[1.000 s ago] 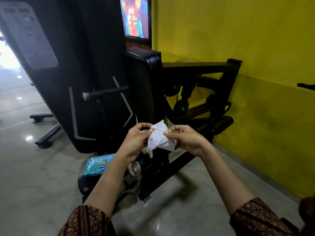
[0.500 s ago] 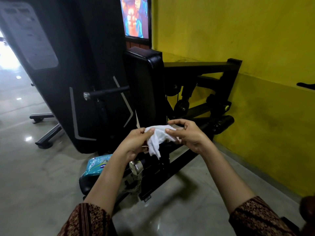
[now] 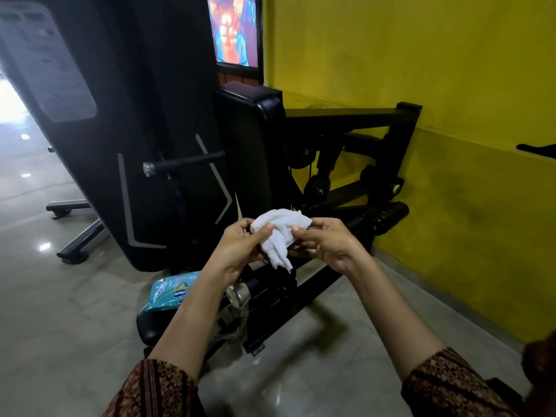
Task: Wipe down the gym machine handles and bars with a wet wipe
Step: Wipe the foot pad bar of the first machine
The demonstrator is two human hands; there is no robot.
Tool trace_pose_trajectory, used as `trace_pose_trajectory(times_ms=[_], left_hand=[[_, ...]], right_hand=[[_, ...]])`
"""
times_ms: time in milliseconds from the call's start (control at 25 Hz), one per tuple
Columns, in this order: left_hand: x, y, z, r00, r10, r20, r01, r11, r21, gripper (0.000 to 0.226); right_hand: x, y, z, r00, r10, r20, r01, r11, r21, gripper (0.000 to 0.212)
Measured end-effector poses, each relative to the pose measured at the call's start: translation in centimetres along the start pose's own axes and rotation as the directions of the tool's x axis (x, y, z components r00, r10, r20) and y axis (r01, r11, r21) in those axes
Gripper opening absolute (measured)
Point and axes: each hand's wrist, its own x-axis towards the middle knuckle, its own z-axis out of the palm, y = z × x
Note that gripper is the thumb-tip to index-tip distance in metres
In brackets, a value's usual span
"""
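Left hand (image 3: 237,251) and right hand (image 3: 328,245) each pinch an edge of the crumpled white wipe (image 3: 279,233), at 4 o'clock from the black handle (image 3: 186,164); light, limp and damp, it probably works best bunched into 1 pad.
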Motion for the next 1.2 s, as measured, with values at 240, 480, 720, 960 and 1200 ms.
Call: trace_pose_trajectory(times_ms=[240,480,720,960,1200], left_hand=[[0.5,-0.3,0.2,0.991,-0.103,-0.091,0.071,0.950,-0.306,0.005],[0.5,-0.8,-0.4,0.995,0.023,-0.102,-0.013,0.995,0.097,0.015],[0.6,-1.1,-0.2,0.995,0.056,-0.087,-0.045,0.990,0.131,0.015],[0.2,0.0,0.1,0.999,-0.014,-0.030,0.012,0.998,-0.066,0.034],[0.0,0.0,-0.6,0.993,0.099,0.069,-0.098,0.995,-0.010,0.031]], right_hand=[[0.5,-0.3,0.8,0.982,0.030,-0.188,0.022,0.963,0.269,0.016],[1.2,0.2,0.4,0.946,0.033,-0.323,0.037,0.977,0.209,0.022],[1.7,0.7,0.1,0.912,-0.095,-0.400,0.121,0.992,0.040,0.024],[0.8,0.5,0.6,0.982,-0.039,-0.183,0.035,0.999,-0.025,0.036],[1.0,0.8,0.2,0.978,-0.100,-0.185,0.106,0.994,0.021,0.044]])
